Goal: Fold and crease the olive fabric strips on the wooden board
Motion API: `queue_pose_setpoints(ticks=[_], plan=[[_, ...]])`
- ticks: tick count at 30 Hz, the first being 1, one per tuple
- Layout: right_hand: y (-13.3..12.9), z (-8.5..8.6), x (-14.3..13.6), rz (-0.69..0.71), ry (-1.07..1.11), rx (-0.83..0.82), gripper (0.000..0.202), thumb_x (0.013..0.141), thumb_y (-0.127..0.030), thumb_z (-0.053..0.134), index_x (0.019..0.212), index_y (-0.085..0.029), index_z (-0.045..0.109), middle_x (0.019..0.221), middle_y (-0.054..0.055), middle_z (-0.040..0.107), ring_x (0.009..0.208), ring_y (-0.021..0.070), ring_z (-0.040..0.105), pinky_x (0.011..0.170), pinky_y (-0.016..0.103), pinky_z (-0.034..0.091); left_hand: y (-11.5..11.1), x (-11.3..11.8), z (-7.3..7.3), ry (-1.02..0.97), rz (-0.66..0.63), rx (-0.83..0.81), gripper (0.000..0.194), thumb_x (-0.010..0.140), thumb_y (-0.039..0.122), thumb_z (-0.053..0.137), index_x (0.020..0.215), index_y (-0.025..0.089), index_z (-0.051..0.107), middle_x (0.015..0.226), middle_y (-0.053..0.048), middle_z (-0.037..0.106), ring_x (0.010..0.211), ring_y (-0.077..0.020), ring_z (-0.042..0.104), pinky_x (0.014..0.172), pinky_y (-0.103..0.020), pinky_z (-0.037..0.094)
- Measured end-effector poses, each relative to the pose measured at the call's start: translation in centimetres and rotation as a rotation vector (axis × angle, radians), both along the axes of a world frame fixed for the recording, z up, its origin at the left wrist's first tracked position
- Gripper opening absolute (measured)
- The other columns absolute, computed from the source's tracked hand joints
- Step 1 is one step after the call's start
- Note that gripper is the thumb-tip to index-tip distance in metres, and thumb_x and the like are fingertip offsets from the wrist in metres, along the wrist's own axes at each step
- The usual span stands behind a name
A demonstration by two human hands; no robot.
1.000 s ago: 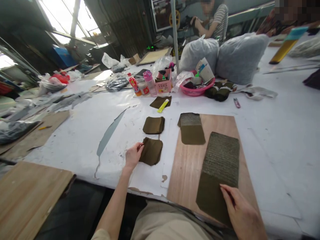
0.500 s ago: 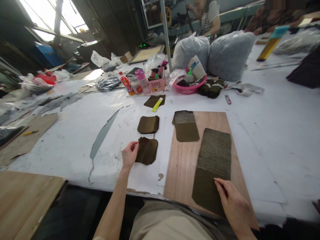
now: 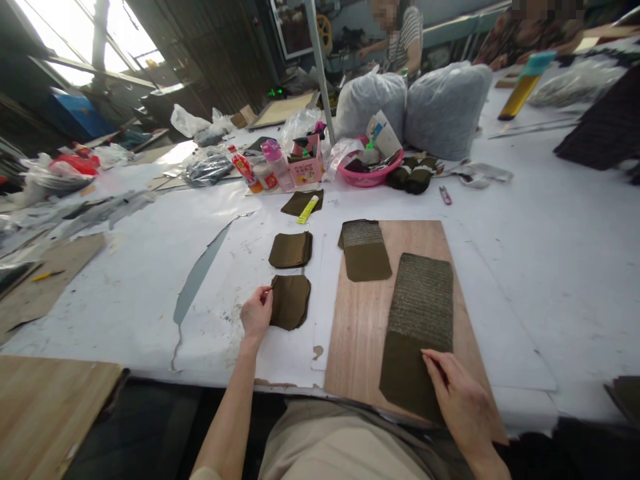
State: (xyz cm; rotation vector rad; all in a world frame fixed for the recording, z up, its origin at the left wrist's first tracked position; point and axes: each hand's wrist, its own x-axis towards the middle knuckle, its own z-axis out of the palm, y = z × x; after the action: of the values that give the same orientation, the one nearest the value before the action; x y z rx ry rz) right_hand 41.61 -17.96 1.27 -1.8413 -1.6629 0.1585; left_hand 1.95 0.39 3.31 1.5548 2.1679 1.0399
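My left hand (image 3: pixel 257 311) pinches the upper left corner of the nearest stack of dark olive fabric pieces (image 3: pixel 291 301). A second olive stack (image 3: pixel 290 249) lies just beyond it. On the wooden board (image 3: pixel 345 333) rests a long olive fabric piece (image 3: pixel 407 373) with a grey-striped upper half. My right hand (image 3: pixel 457 393) is over its lower right part, thumb and forefinger closed together at the cloth; whether they grip it is too small to tell. A smaller olive piece (image 3: pixel 367 261) with a striped top lies at the board's upper left.
A yellow tube (image 3: pixel 307 209) lies on another olive piece. Behind stand bottles (image 3: pixel 243 169), a pink box (image 3: pixel 307 162), a pink basin (image 3: pixel 370 177) and two stuffed bags (image 3: pixel 445 110). Small pink snips (image 3: pixel 445 195) lie right of them. Two people are across the table.
The whole view has shifted slightly. The top piece at my left fingers lies flatter, its raised upper edge lowered. My right hand keeps nearly the same place on the long piece.
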Motion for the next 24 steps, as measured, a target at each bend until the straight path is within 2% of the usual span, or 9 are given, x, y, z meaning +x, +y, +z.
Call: queue_pose_setpoints(ticks=[6,10,14,20,22,24], plan=[[0.0,-0.2,0.0,-0.002,0.033,-0.035,0.032,0.099,-0.044,0.041,0.1,-0.021,0.064,0.096,0.003,0.07,0.082,0.0169,0.068,0.071,0.027,0.05,0.4,-0.5,0.5,-0.135,-0.066,0.009,0.035,0.077,0.048,0.057,0.088,0.017,0.07,0.074,-0.005,0.068,0.068,-0.0167,0.058,0.065,-0.027,0.042],[0.0,-0.3,-0.1,-0.011,0.045,-0.053,0.03,0.099,-0.042,0.042,0.099,-0.021,0.064,0.097,0.003,0.07,0.083,0.017,0.068,0.073,0.028,0.05,0.6,-0.9,0.4,-0.297,-0.127,0.009,0.05,0.074,0.059,0.057,0.092,0.012,0.068,0.071,-0.005,0.067,0.069,-0.0164,0.06,0.065,-0.026,0.046],[0.0,-0.1,-0.2,-0.005,0.071,-0.066,0.03,0.099,-0.041,0.042,0.098,-0.021,0.064,0.097,0.004,0.07,0.085,0.0172,0.067,0.074,0.028,0.05,0.4,-1.0,0.6,-0.402,-0.135,0.031,0.058,0.072,0.064,0.059,0.094,0.011,0.067,0.069,-0.004,0.066,0.068,-0.0158,0.06,0.065,-0.026,0.048],[0.0,0.5,-0.4,-0.016,0.091,-0.067,0.027,0.099,-0.037,0.043,0.097,-0.021,0.064,0.095,0.004,0.069,0.085,0.0175,0.067,0.075,0.028,0.051,0.0,-0.8,1.9,-0.49,-0.139,0.039,0.053,0.067,0.057,0.069,0.096,0.013,0.066,0.069,-0.001,0.064,0.064,-0.0135,0.058,0.061,-0.024,0.047],[0.1,1.0,-0.5,-0.018,0.106,-0.073,0.027,0.099,-0.035,0.042,0.096,-0.021,0.064,0.094,0.005,0.069,0.085,0.0176,0.067,0.075,0.029,0.052,0.0,-0.9,1.9,-0.494,-0.104,0.045,0.05,0.066,0.055,0.071,0.097,0.016,0.066,0.069,0.001,0.064,0.062,-0.0126,0.057,0.06,-0.023,0.046],[0.2,1.5,-0.7,-0.022,0.121,-0.072,0.026,0.1,-0.033,0.041,0.095,-0.022,0.064,0.091,0.004,0.069,0.083,0.0176,0.067,0.073,0.029,0.052,0.1,-1.3,1.4,-0.417,-0.102,0.017,0.048,0.068,0.056,0.067,0.098,0.018,0.066,0.071,0.001,0.065,0.063,-0.0135,0.056,0.059,-0.024,0.046]])
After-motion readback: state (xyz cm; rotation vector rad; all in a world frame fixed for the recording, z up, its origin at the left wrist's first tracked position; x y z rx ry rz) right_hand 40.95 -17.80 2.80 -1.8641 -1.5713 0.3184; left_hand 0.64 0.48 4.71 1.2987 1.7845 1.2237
